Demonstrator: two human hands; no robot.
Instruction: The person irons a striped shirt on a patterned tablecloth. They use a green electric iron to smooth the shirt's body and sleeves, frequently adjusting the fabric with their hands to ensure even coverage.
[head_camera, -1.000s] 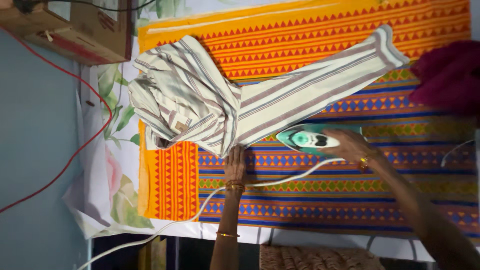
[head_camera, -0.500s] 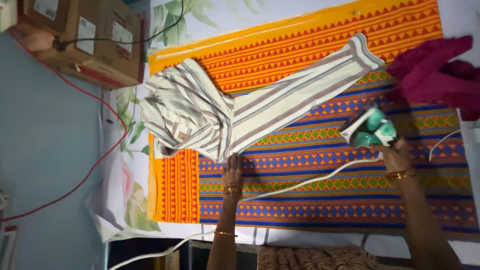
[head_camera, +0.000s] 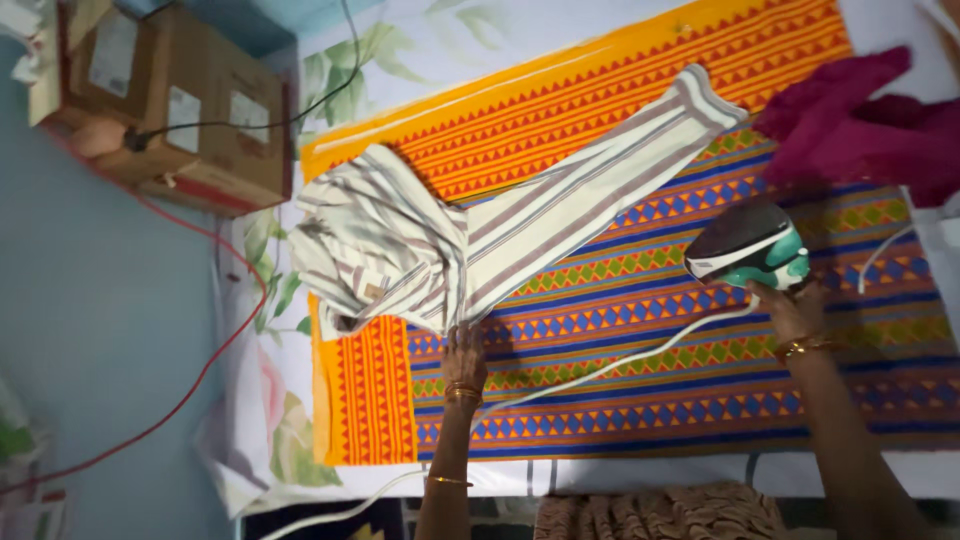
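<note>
- My left hand (head_camera: 465, 352) lies flat, palm down, fingers together, pointing away from me; forearm straight, bangles at wrist.
- My right hand (head_camera: 790, 305) is raised, fingers curled in a grip; arm extended from lower right, bangles at wrist.

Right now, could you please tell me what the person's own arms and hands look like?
Both arms are bare, with no sleeves in view. The left hand has gold bangles at the wrist and one thin gold bangle further up the forearm. The right hand has gold bangles at its wrist.
</note>
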